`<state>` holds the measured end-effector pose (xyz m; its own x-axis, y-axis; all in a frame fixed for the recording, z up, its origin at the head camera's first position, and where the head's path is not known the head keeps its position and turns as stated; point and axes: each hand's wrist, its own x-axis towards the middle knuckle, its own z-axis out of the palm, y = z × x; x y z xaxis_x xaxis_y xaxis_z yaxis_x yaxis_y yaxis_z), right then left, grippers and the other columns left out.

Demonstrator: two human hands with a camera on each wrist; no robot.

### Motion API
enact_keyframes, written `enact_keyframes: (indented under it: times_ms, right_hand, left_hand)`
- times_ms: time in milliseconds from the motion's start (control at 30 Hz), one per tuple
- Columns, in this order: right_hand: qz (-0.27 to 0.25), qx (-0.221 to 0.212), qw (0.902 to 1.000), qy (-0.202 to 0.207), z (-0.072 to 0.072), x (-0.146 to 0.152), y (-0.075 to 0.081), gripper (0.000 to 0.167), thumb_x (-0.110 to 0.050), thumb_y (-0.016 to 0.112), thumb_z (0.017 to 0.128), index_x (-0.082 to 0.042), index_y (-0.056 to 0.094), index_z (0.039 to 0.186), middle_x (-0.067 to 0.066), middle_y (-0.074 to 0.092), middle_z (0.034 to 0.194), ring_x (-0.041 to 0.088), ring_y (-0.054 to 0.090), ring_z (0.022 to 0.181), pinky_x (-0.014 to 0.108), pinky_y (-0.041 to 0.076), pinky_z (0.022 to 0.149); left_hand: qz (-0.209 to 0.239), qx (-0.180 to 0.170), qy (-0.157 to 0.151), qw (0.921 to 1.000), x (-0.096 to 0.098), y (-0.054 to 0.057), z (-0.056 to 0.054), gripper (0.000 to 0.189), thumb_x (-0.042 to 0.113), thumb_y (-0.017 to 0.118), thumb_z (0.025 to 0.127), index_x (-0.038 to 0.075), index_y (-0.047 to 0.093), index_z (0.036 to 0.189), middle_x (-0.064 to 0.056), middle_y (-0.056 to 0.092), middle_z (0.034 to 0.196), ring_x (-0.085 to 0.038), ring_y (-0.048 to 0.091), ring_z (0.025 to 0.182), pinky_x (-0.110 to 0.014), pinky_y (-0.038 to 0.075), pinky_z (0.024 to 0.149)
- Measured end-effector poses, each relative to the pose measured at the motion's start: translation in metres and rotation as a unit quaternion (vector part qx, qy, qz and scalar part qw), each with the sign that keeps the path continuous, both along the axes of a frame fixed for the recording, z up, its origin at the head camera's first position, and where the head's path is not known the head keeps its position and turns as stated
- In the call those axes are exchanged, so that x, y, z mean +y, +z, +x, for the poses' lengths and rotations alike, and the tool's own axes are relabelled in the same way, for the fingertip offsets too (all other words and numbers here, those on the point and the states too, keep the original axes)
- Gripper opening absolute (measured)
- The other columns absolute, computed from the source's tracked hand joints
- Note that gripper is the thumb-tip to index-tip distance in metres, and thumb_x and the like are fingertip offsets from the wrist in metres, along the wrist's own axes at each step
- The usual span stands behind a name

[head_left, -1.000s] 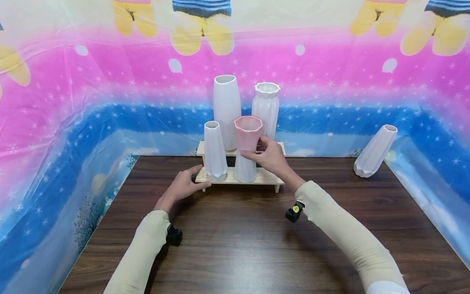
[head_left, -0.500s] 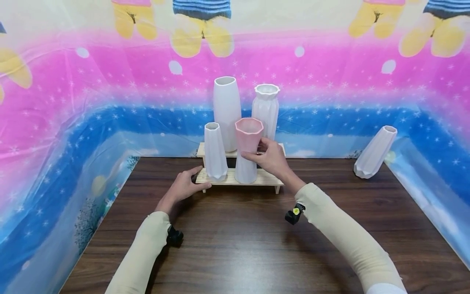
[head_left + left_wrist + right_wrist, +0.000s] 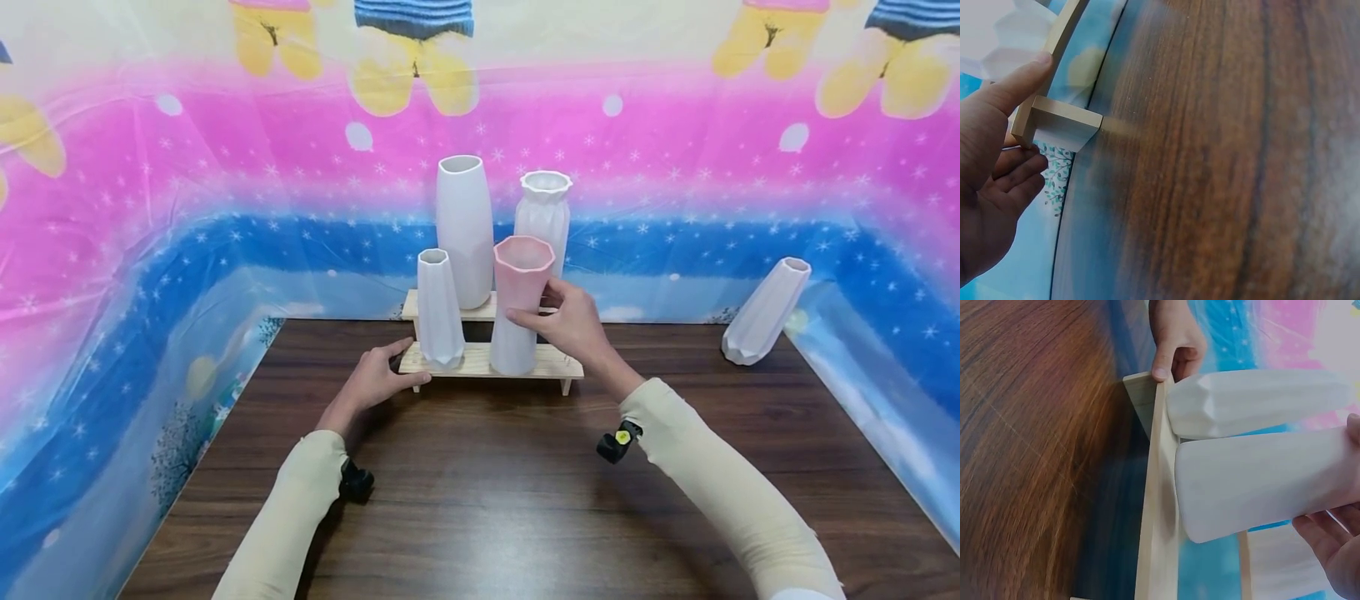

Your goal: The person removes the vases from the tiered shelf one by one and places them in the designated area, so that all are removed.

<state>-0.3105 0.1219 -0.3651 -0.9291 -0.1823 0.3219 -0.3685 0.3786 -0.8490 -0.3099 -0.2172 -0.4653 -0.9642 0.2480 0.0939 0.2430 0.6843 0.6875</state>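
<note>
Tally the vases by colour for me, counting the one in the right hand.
White or whitish: 4 (tall vase, frilled vase, narrow front vase, lone table vase)
Pink and white: 1 (pink-topped vase, in the right hand)
Total: 5

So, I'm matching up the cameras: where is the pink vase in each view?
Head: the pink vase is just right of centre.
Left wrist: not in it.
Right wrist: right of centre, sideways, its rim out of frame.
Shared landmark: the stand, visible in all three.
</note>
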Motion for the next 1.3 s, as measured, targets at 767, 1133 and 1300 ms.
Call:
enact_keyframes:
  times_ms: [767,1133,1300]
  right_hand:
    - [0.014,0.009,0.999,-0.041,0.011,0.056,0.011,0.075,-0.051,0.089,0.076,-0.012,0.064,0.136,0.01,0.069,0.127,0.027,0.067,0.113,0.048,0.058,0.088]
    - [0.024,0.017,0.9971,-0.07,0.011,0.076,0.015,0.074,-0.048,0.09,0.076,-0.009,0.065,0.134,0.013,0.07,0.124,0.028,0.067,0.114,0.048,0.057,0.09]
    - [0.036,0.027,0.9956,-0.082,0.009,0.088,0.015,0.076,-0.05,0.088,0.078,-0.006,0.064,0.134,0.015,0.07,0.125,0.031,0.067,0.115,0.05,0.056,0.092]
  left_hand:
    - [-0.003,0.0,0.0,1.0,0.001,0.002,0.001,0.089,0.044,0.081,0.088,0.0,0.042,0.155,-0.008,0.056,0.062,-0.014,0.027,0.047,-0.04,0.042,0.072]
    - [0.002,0.001,-0.005,1.0,0.001,0.004,0.001,0.091,0.046,0.082,0.087,-0.001,0.042,0.155,-0.011,0.059,0.078,-0.015,0.033,0.05,-0.041,0.043,0.076]
    - [0.004,0.0,-0.007,1.0,0.002,0.004,0.002,0.09,0.044,0.082,0.087,-0.002,0.042,0.154,-0.011,0.059,0.076,-0.015,0.031,0.049,-0.041,0.044,0.075]
